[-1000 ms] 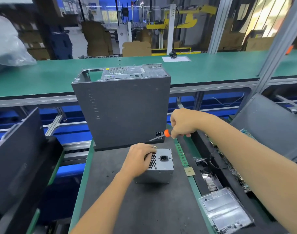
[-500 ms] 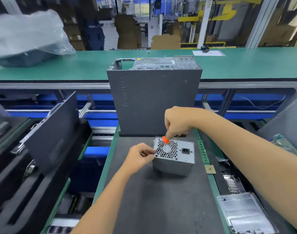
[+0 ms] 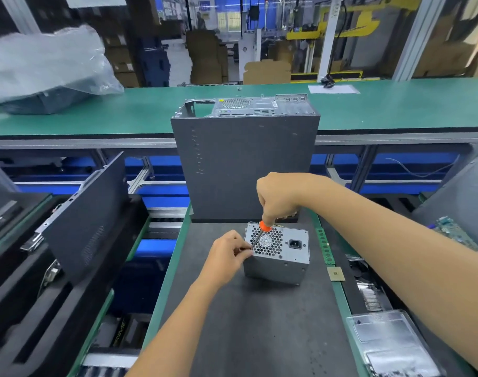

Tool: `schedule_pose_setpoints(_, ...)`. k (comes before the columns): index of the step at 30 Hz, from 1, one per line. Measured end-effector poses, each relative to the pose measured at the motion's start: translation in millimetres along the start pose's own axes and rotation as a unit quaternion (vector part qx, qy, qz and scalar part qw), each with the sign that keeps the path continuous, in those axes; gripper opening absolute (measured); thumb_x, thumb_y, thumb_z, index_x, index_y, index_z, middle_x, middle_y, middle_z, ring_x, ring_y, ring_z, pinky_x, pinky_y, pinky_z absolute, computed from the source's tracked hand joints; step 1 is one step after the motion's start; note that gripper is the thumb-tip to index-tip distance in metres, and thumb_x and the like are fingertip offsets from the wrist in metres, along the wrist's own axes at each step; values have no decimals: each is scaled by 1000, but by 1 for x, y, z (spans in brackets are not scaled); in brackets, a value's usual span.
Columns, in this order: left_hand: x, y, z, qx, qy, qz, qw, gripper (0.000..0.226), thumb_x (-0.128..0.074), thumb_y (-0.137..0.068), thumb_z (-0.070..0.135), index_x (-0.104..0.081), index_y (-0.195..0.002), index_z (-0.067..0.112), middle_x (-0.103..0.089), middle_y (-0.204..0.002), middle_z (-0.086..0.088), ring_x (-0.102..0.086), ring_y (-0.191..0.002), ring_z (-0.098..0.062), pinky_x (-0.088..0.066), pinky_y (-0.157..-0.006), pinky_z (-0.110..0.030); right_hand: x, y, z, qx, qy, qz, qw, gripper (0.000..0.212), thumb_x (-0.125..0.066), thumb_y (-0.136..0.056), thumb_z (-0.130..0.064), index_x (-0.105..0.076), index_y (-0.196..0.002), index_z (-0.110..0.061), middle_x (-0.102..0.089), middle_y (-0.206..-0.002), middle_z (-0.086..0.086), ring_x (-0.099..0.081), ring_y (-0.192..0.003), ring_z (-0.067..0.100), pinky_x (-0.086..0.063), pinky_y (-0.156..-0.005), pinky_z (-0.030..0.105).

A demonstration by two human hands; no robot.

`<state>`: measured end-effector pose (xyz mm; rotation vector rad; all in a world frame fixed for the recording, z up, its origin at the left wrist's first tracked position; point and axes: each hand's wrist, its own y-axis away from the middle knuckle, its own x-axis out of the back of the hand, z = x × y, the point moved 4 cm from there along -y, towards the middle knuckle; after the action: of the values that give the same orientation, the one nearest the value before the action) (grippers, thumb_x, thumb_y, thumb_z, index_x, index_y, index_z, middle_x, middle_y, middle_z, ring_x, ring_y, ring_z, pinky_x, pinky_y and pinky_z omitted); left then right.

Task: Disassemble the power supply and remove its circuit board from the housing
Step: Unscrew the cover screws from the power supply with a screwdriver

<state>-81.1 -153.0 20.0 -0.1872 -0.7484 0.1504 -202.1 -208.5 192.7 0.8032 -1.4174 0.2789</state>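
A small silver power supply [image 3: 282,257] sits on the dark mat [image 3: 259,322], its perforated fan grille and mains socket facing up toward me. My right hand [image 3: 280,197] grips an orange-collared screwdriver [image 3: 261,232] from above. The shaft slants down to the supply's near-left corner. My left hand [image 3: 227,255] is at that corner, its fingertips pinching the screwdriver's tip against the housing edge. The screw itself is hidden by my fingers.
A tall grey computer case [image 3: 246,164] stands upright just behind the power supply. A dark side panel [image 3: 88,213] leans at the left. Right of the mat lie a green strip [image 3: 323,246], a small chip [image 3: 336,274], a clear plastic tray [image 3: 393,346] and circuit boards [image 3: 455,232].
My left hand came off the top of the supply and moved to its left corner. The screwdriver swung from level to pointing down at that corner. The camera shifted left.
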Motion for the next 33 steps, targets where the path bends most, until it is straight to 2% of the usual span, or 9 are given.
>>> schedule_pose_setpoints(7,0,-2,1,-11,1,-8,1000,20,-71,-83,20,-59,-71,32,-55,-77,15,-55,-70,-3,-44,-64,-12,6,-3,-15,23,1,6,1000,26,-60,-72,-20,-48,-51,-10,-48,-46,4,-43,-45,20,-31,-41,20)
schedule_pose_setpoints(13,-1,-2,2,3,30,-23,999,20,-66,-86,8,-62,-73,22,-56,-80,10,-58,-58,-10,-52,-62,-21,16,-10,-21,11,-67,18,998,16,-61,-73,-12,-56,-59,-6,-56,-40,1,-60,-45,23,-42,-46,19)
schedule_pose_setpoints(18,1,-4,2,22,62,-21,998,23,-63,-86,-2,-62,-74,17,-57,-79,9,-59,-58,-12,-53,-60,-17,17,-18,-12,-77,-152,10,985,14,-61,-82,-16,-53,-75,-6,-73,-80,20,-67,-53,28,-45,-43,22)
schedule_pose_setpoints(20,2,-5,0,26,64,-23,997,22,-63,-86,-3,-62,-74,16,-58,-78,7,-58,-57,-10,-53,-60,-16,16,-20,-12,-87,-148,9,985,13,-61,-83,-17,-54,-78,-6,-73,-81,20,-67,-55,29,-45,-44,22)
schedule_pose_setpoints(24,1,-8,-4,36,62,-26,997,12,-65,-84,-1,-64,-77,8,-59,-77,3,-57,-52,-3,-51,-58,-15,15,-19,-21,-32,-48,12,998,23,-58,-80,-16,-49,-60,-10,-57,-38,1,-62,-49,25,-38,-43,19)
schedule_pose_setpoints(26,-1,-9,-5,30,56,-34,997,10,-65,-84,-1,-64,-78,6,-59,-80,0,-56,-51,-2,-50,-58,-15,15,-17,-27,8,-10,8,1000,28,-58,-79,-13,-48,-53,-10,-51,-32,-2,-61,-52,25,-42,-49,24)
schedule_pose_setpoints(28,-1,-9,-6,23,44,-47,998,9,-65,-84,1,-64,-78,7,-59,-83,0,-56,-52,-3,-50,-59,-16,15,-17,-32,47,16,-1,999,26,-60,-81,-13,-54,-56,-7,-56,-38,0,-61,-54,24,-46,-54,28)
schedule_pose_setpoints(30,-2,-9,-7,22,37,-52,998,10,-68,-83,4,-64,-76,8,-59,-83,1,-58,-53,-4,-52,-60,-19,15,-17,-35,83,40,-21,996,18,-63,-82,-17,-65,-70,-4,-65,-55,6,-62,-58,22,-47,-55,28)
schedule_pose_setpoints(33,-2,-5,-6,24,45,-29,998,9,-72,-82,10,-67,-77,5,-60,-80,3,-59,-54,-9,-53,-60,-22,15,-17,-35,138,71,-45,987,12,-71,-81,-21,-65,-82,-11,-68,-80,4,-62,-71,18,-47,-59,28)
